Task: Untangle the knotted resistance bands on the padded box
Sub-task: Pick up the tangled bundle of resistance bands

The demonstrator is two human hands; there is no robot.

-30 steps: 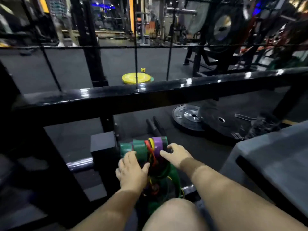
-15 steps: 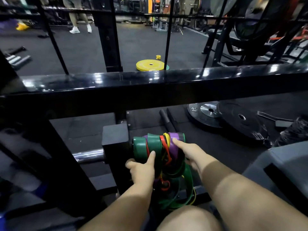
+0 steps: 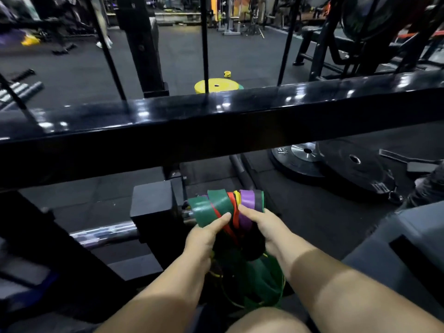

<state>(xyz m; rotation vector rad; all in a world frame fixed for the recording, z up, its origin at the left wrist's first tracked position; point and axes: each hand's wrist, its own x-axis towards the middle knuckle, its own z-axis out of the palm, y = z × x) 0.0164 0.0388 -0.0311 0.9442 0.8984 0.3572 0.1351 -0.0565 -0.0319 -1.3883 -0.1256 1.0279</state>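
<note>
**Getting a grip on the bunch**

I am holding the bands [image 3: 225, 207] in the lower centre of the frame. They are hanging in a tangled bunch over the end of a bar [image 3: 103, 233], under the black beam [image 3: 216, 126]. They are not yet lying on the box [image 3: 413, 236], which I am taking to be the grey block at the lower right.

My left hand [image 3: 204, 239] is curling under the bunch, thumb pressing the green band [image 3: 209, 210]. My right hand [image 3: 264, 227] is wrapping its fingers round the purple band [image 3: 246, 203], thumb on top.

The rubber is looking soft, stretchy and light, yet clingy, so I am expecting loops to drag on each other. I would take hold up top, where the colours lie apart, not in the dark knot below.

Half a second ago my right hand was lying flatter. Now both thumbs are sitting closer together.
</note>
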